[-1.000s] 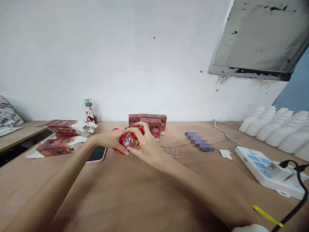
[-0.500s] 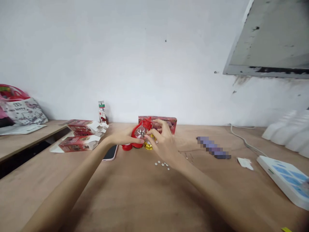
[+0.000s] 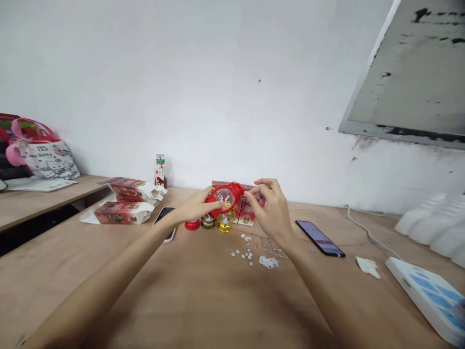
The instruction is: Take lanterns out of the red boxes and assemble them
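My left hand (image 3: pixel 198 207) grips a small red lantern (image 3: pixel 237 189) with a clear globe, tilted so its top points right. At that top end, the thumb and forefinger of my right hand (image 3: pixel 271 209) are pinched together; anything between them is too small to make out. Below the red lantern stands a gold lantern (image 3: pixel 224 225), partly hidden by it. Beside it are a dark bronze lantern base (image 3: pixel 208 223) and a red base (image 3: pixel 192 225). Small white discs (image 3: pixel 249 255), white square pieces (image 3: pixel 269 262) and bent thin wires (image 3: pixel 268 246) lie nearer me.
Red printed boxes (image 3: pixel 123 213) lie at the left, another red box (image 3: pixel 247 215) behind the lanterns. A phone (image 3: pixel 169 236) rests by my left forearm, another phone (image 3: pixel 319 237) at right. A bottle (image 3: pixel 160 172) stands by the wall. A white device (image 3: pixel 425 291) with a cable sits far right.
The red lantern has tipped over to the right and lifted slightly in my left hand. My right hand has moved right, from the globe to the lantern's top end. The camera view has shifted a little.
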`<state>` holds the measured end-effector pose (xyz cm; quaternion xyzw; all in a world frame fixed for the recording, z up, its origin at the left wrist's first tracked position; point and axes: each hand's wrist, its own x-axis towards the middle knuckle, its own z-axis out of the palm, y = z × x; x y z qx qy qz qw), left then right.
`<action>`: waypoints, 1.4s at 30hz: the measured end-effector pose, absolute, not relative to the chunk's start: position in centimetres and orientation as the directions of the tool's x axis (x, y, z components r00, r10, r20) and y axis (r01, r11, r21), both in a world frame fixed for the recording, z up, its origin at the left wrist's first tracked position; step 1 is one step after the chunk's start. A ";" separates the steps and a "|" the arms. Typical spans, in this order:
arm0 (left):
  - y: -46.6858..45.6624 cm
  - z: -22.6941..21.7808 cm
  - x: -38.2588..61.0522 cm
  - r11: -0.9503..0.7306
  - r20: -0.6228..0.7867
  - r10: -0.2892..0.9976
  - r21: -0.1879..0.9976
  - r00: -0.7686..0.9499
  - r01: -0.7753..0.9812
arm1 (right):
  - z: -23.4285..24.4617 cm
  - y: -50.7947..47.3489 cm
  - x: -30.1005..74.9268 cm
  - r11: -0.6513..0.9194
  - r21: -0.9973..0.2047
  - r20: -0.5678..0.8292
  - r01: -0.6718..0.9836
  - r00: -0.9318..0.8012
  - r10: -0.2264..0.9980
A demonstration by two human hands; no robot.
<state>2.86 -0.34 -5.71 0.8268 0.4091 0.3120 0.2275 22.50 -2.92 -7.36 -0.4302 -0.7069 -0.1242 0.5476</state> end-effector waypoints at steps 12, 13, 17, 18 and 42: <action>-1.6 -3.4 1.1 -0.607 0.217 0.720 0.657 0.659 0.447 | -5.8 -2.8 25.4 0.552 -0.290 0.891 0.782 0.009 0.455; -1.7 -3.4 0.9 -0.613 0.175 0.685 0.664 0.707 0.429 | -5.8 -2.7 25.4 0.556 -0.292 0.873 0.778 -0.020 0.487; -2.5 -3.2 1.0 -0.608 0.067 0.635 0.658 0.770 0.444 | -6.4 -2.6 24.6 0.598 -0.281 0.737 0.751 -0.230 0.636; -2.6 -3.2 1.1 -0.617 0.067 0.643 0.636 0.763 0.463 | -6.5 -2.6 24.3 0.603 -0.281 0.714 0.747 -0.258 0.652; -2.4 -2.4 0.6 -0.479 0.490 0.795 0.146 0.358 0.866 | -12.4 -5.1 35.3 0.007 0.397 0.228 0.918 -0.106 0.968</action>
